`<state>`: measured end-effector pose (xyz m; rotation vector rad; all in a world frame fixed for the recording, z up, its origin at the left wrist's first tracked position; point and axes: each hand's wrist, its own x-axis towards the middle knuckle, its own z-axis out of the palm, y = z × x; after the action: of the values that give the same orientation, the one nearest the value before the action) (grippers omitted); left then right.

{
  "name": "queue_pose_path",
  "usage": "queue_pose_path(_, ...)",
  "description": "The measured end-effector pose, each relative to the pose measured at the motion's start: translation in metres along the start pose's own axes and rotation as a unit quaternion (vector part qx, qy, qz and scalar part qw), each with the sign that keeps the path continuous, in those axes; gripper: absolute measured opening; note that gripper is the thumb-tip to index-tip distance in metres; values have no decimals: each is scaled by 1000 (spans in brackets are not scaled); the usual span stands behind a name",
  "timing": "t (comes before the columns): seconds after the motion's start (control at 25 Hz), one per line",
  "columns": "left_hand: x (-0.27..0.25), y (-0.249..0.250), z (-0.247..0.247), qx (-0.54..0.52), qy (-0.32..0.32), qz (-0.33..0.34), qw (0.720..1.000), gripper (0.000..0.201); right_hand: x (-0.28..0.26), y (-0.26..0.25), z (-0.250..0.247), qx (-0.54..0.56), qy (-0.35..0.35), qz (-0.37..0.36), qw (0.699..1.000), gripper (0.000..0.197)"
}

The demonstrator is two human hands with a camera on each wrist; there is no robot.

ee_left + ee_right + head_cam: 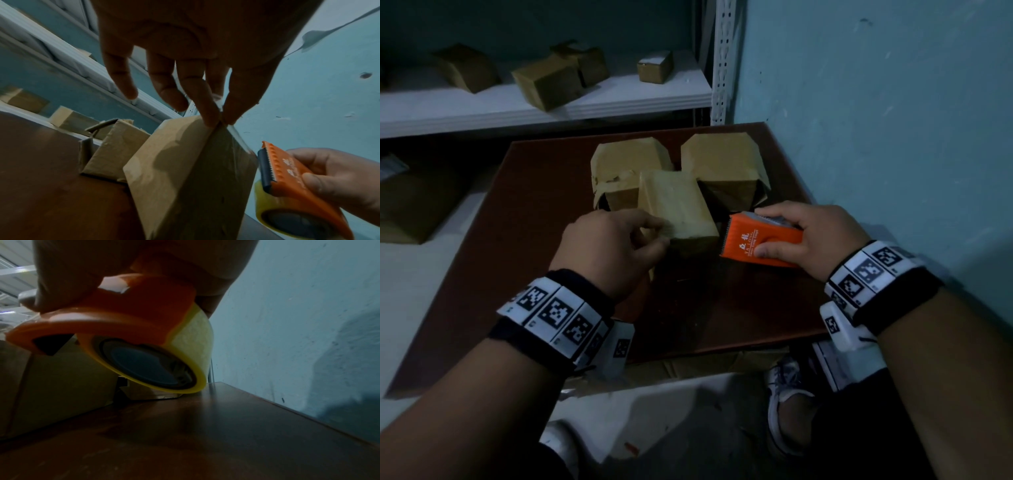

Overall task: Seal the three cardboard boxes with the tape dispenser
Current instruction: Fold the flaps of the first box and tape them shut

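Observation:
Three brown cardboard boxes stand on a dark brown table point(544, 219). The near box point(674, 205) point(180, 165) is in front, the back left box point(625, 162) and back right box point(722, 159) behind it. My left hand point(664, 233) point(221, 121) pinches the near box's upper left edge between thumb and forefinger, where clear tape lies over the side. My right hand point(765, 236) grips an orange tape dispenser point(743, 246) point(287, 177) point(131, 324) just right of the near box. Its toothed blade points at the box, and its yellowish tape roll point(195, 344) hangs just above the table.
A white shelf point(619, 99) behind the table carries several more small boxes. The blue wall point(876, 120) runs close along the table's right edge. A larger box point(410, 205) sits on the floor at the left. My shoe point(787, 383) and flattened cardboard point(722, 365) lie below the front edge.

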<state>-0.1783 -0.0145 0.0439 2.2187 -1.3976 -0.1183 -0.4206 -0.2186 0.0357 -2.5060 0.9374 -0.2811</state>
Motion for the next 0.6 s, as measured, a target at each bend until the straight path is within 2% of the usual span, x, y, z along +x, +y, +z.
queue_pose_path(0.08, 1, -5, 0, 28, 1, -4, 1000, 35, 2, -2, 1, -1, -1, -3, 1000, 86)
queue_pose_path(0.24, 2, -8, 4, 83, 26, -4, 996, 58, 10, -6, 3, -26, -7, -21, 999, 85)
queue_pose_path(0.32, 5, -12, 5, 92, 29, -8, 995, 63, 13, -6, 3, -32, -6, -29, 999, 87)
queue_pose_path(0.44, 12, -14, -1, 50, 20, -30, 998, 53, 17, -6, 2, -32, -3, -36, 999, 87)
queue_pose_path(0.52, 15, -15, -2, 53, 19, -2, 998, 42, 17, -6, 2, -35, -4, -42, 999, 87)
queue_pose_path(0.6, 20, -14, 1, 90, 10, 26, 996, 43, 19, -6, 2, -42, -6, -45, 998, 87)
